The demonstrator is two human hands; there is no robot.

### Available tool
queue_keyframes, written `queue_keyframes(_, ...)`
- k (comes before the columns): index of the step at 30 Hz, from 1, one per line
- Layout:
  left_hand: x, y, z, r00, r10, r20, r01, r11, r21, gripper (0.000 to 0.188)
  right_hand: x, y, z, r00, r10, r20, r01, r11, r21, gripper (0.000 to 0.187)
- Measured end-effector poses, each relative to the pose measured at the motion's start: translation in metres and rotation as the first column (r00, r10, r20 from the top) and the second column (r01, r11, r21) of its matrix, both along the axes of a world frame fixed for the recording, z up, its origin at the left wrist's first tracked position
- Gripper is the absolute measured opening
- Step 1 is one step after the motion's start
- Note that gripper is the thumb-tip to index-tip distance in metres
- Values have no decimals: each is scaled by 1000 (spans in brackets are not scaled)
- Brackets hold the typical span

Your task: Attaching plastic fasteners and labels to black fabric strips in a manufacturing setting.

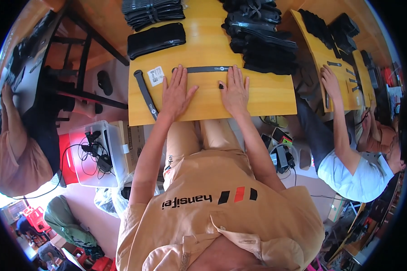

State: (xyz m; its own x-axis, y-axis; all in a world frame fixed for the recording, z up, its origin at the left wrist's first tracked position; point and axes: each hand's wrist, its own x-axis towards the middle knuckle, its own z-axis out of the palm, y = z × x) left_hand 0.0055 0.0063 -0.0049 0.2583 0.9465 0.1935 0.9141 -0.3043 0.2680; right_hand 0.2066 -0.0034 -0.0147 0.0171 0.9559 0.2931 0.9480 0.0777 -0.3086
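Observation:
A narrow black strap (202,69) lies straight across the wooden table (203,101). My left hand (177,94) rests flat with fingers stretched, its fingertips on the strap's left end. Over at the strap's right end, near a pale printed mark, lie the straight fingertips of my right hand (236,92). A small dark thing (221,86) shows at my right thumb's tip; I cannot tell what it is. Left of my left hand, a second black strap (145,94) lies slanted toward the front edge. Beside it is a white printed label (155,76).
Folded black straps (156,40) and a bundled stack (151,11) stand at the back left. More black bundles (262,40) line the back right. A clear bin (97,153) with cables sits below left. Co-workers sit at both sides, one with a hand (330,81) on another table.

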Motion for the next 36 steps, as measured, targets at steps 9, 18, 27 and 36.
queue_keyframes(9,-52,-35,58,767,484,421,-536,844,7,42,15,-11,12,966,85,-243,-8,953,302,22)
queue_keyframes(18,-79,-54,5,630,634,448,-486,772,-409,43,12,-18,18,948,184,-260,-93,940,328,12)
queue_keyframes(27,-37,-82,57,-105,652,751,149,757,-636,24,-63,-95,94,479,401,-781,-560,824,80,24)
queue_keyframes(36,-11,-101,77,-289,639,713,290,768,-571,22,-62,-98,90,377,384,-843,-525,838,147,23)
